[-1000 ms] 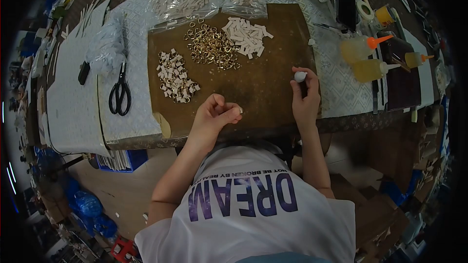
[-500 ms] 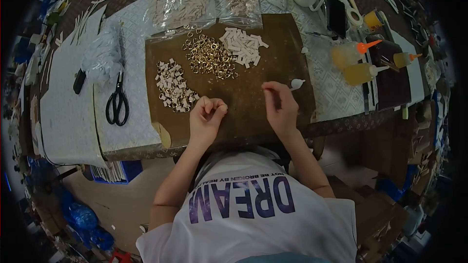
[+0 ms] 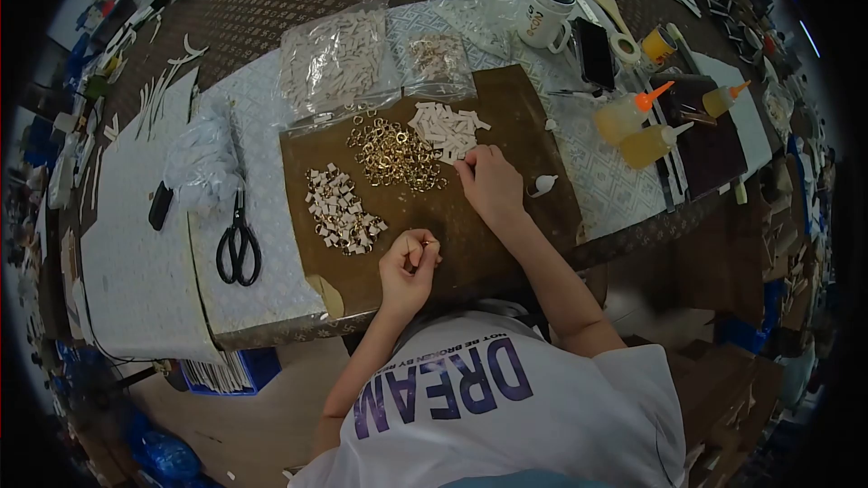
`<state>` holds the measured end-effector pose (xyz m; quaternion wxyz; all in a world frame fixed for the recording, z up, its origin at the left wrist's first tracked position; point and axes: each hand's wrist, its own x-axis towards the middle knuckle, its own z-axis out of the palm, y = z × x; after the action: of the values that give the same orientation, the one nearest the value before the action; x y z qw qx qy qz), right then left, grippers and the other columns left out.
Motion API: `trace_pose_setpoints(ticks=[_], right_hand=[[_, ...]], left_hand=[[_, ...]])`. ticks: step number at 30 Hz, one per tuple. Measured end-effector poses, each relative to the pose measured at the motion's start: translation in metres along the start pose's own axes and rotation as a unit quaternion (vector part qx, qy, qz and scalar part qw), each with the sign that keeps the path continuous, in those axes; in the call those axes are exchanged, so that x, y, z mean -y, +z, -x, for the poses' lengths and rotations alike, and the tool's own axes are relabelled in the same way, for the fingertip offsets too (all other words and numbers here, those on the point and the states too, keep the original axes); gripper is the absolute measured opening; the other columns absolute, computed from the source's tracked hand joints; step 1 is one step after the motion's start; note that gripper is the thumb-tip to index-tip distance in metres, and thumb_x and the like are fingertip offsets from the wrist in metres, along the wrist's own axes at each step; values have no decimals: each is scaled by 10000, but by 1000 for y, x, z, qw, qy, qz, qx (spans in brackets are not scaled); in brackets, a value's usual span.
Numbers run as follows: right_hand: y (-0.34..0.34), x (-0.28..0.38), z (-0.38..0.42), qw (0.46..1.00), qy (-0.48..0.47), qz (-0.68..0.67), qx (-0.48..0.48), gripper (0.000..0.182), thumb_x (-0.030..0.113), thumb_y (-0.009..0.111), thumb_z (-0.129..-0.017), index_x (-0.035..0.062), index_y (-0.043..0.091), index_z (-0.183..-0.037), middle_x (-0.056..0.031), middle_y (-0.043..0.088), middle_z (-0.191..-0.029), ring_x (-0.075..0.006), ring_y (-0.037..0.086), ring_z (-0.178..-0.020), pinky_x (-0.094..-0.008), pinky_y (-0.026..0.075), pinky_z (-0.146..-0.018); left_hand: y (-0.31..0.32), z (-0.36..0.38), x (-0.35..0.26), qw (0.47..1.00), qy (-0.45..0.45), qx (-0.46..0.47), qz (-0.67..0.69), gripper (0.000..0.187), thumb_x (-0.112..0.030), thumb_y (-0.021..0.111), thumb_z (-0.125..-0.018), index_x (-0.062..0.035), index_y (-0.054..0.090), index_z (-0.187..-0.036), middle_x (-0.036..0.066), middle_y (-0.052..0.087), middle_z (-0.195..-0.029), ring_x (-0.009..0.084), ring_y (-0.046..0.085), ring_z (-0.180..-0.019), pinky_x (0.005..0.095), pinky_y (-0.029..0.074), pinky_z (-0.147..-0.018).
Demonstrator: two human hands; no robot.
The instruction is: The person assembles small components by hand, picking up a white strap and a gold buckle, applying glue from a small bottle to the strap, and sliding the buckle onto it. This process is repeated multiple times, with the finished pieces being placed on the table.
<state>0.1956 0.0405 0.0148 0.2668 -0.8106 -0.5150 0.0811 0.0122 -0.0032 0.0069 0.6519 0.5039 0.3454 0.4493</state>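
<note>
My left hand [image 3: 409, 269] is closed in a pinch over the brown mat [image 3: 488, 262]. A small metallic glint shows at its fingertips, too small to name. My right hand [image 3: 493, 185] reaches to the near edge of a pile of short white strips [image 3: 445, 129], thumb and fingers pinched on a strip there. Left of that pile lies a heap of gold-coloured metal rings [image 3: 393, 155]. Closer to my left hand is a heap of gold rings fitted with white strips [image 3: 339, 210].
Clear bags of strips [image 3: 333, 59] and small gold pieces [image 3: 436, 56] lie behind the mat. Black scissors [image 3: 238, 248] rest at left. At right are a mug [image 3: 544, 16], a phone [image 3: 594, 52], glue bottles [image 3: 653, 145] and a white nozzle-like piece [image 3: 543, 185].
My right hand has moved forward and left, from open mat to the white strip pile. My left hand stays pinched near the mat's front. The camera view has shifted and turned.
</note>
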Motion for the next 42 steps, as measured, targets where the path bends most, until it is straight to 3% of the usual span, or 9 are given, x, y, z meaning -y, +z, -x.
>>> trace_pose_setpoints(ticks=[6,9,12,18,22,28,31,38,42], right_hand=[[-21,-7,18,997,11,-60,49,187,209,661,-780,56,554,-783,-74,566,-809,-234,590,-680,-358,468,-608],[-22,-12,33,982,-13,-189,19,141,121,658,-772,52,541,-811,-79,538,-797,-255,573,-638,-352,473,-594],[-18,-9,30,975,-24,-218,-45,155,87,663,-782,36,554,-879,-73,532,-811,-171,555,-646,-290,462,-605],[3,-3,-2,985,-139,-42,-92,162,99,647,-781,61,535,-891,-82,507,-931,-262,569,-802,-358,472,-683],[-2,1,-10,995,-68,-69,-2,117,112,632,-789,73,533,-838,-82,517,-922,-299,568,-793,-384,474,-666],[-16,3,18,942,-71,-328,27,86,26,608,-827,41,539,-876,-53,561,-763,-139,556,-610,-249,452,-574],[-21,10,60,893,-5,-442,85,92,-3,593,-845,27,544,-917,-20,558,-741,-56,514,-617,-196,429,-564],[-8,-3,79,873,-8,-479,93,98,21,527,-897,20,536,-994,-22,584,-816,-62,548,-686,-189,450,-616],[-13,-2,73,868,-17,-476,139,102,26,556,-878,12,583,-975,-49,601,-820,-95,588,-689,-223,475,-611]], left_hand=[[-2,-2,-5,1000,-11,15,25,315,57,522,-863,-75,311,-670,75,525,-924,73,509,-686,214,471,-611],[-2,-2,-5,999,-14,14,47,314,54,520,-866,-78,316,-667,70,522,-934,71,505,-677,210,469,-602],[-3,-2,-4,999,-13,16,49,314,53,521,-866,-81,319,-667,68,521,-937,67,500,-671,207,470,-595],[-4,-3,-3,999,-21,13,43,333,49,534,-860,-85,309,-655,66,530,-934,63,501,-658,201,465,-578],[-4,-2,-3,998,-27,-4,49,351,54,546,-853,-84,298,-646,76,539,-936,62,510,-615,200,448,-540],[-5,-3,-8,998,-37,-14,54,360,60,547,-850,-85,295,-638,78,546,-937,33,458,-560,175,400,-456],[-5,-4,-10,998,-41,-28,37,371,61,553,-846,-90,293,-629,71,552,-926,18,438,-561,163,374,-439],[-3,-5,-6,997,-30,-43,52,370,72,527,-854,-101,288,-631,77,555,-958,8,354,-500,167,286,-380],[0,-7,-7,997,-26,-63,36,376,84,531,-844,-88,276,-629,57,573,-921,16,404,-574,163,348,-462]])
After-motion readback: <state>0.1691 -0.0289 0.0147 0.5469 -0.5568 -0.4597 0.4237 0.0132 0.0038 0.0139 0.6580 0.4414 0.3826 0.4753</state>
